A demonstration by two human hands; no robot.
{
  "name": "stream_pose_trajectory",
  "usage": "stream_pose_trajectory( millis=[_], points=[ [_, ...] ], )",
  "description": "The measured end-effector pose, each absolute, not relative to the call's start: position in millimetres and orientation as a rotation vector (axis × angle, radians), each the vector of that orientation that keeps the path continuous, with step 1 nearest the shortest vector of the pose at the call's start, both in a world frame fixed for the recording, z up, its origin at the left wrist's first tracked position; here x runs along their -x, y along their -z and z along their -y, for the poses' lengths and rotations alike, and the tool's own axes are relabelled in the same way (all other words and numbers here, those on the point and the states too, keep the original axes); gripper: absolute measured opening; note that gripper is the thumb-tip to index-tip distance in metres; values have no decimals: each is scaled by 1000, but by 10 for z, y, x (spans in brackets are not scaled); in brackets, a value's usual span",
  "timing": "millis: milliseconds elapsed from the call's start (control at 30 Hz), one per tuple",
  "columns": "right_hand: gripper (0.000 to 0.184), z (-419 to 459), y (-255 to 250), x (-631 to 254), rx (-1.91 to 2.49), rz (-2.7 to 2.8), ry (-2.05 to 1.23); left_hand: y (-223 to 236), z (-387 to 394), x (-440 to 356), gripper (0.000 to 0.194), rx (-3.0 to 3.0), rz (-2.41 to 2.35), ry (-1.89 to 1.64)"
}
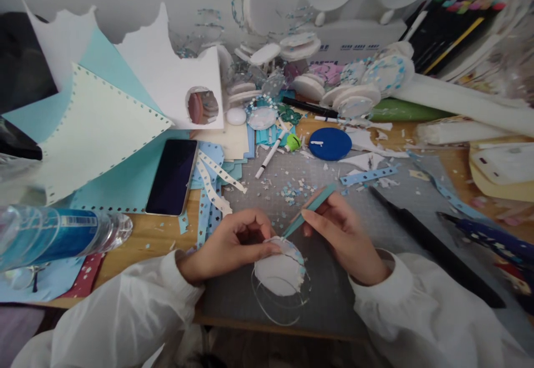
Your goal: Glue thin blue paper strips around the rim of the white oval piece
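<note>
My left hand (233, 243) is closed, pinching the top edge of a white round disc (278, 273) that has small pale blue bits along its rim and a thin wire loop below it. My right hand (340, 229) grips teal tweezers (311, 207), with their tip touching the disc's upper edge beside my left fingers. Both hands hover over a grey cutting mat (334, 296), and both arms wear white sleeves.
A dark phone (173, 176) lies at left by perforated paper sheets (100, 129). A plastic water bottle (58, 234) lies on its side at far left. A blue round lid (329, 143), a white marker (269, 157), a black ruler-like bar (434, 245) and several white discs (354, 98) crowd the back.
</note>
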State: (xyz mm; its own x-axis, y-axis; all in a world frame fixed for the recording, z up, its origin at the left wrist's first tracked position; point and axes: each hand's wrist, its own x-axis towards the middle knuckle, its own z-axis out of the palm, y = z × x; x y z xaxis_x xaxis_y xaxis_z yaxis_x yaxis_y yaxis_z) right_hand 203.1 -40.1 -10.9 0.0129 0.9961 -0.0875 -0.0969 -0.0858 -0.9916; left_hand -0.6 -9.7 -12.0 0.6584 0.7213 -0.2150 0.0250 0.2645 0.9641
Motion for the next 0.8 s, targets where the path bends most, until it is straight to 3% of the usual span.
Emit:
stream_pose_trajectory(
  millis=[567,800],
  points=[
    [14,428,52,-2056,1196,1219,-1307,140,117,10,27,-1191,-753,-534],
    [17,387,123,-2075,1155,1019,-1382,144,108,20,27,-1195,-761,-543]
  ],
)
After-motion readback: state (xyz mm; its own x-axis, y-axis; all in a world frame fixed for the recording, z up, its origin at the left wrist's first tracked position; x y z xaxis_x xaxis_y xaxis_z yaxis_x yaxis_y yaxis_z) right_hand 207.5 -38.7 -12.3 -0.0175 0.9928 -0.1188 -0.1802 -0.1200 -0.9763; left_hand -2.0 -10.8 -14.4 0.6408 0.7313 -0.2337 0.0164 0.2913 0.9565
